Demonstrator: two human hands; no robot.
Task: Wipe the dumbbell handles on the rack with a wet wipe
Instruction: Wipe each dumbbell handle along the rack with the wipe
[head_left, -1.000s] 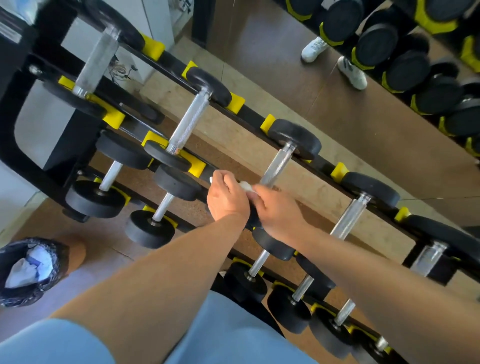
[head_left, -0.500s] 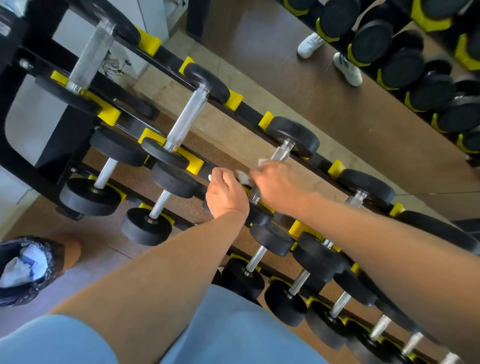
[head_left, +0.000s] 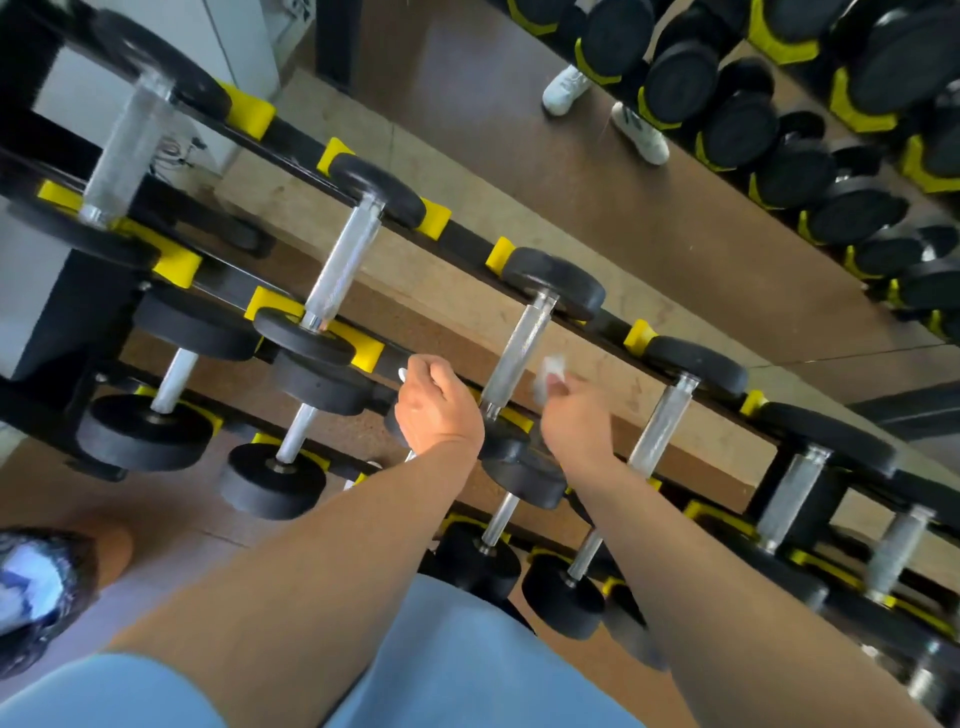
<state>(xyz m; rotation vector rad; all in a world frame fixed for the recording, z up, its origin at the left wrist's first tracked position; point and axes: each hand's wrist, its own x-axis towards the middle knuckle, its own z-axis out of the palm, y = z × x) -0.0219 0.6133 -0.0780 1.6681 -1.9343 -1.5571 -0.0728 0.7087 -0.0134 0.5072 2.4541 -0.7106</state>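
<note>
Fingers of the right hand pinch a small white wipe, and the wipe sits just to the right of a silver handle on the top row, very close but I cannot tell if it touches. The left hand is curled into a fist just to the left of that same handle, down near its low end. Something small and white pokes out by its thumb, but I cannot tell what it is or if the hand holds it. So both hands are close on each side of one handle. That handle belongs to the third dumbbell from the left on the black rack with yellow holders. Two more handles stand to its left and a few more handles go off to the right. A lower row of small dumbbells sits under the arms. I think the job is somewhere in the middle. You cannot see from the shine which handles are clean, so I cannot count what is done. It looks like the handles to the right and the lower row may still need a wipe. A dark bin bag with white scraps sits on the floor to the left, and a mirror behind the rack shows more weights and white shoes.
</note>
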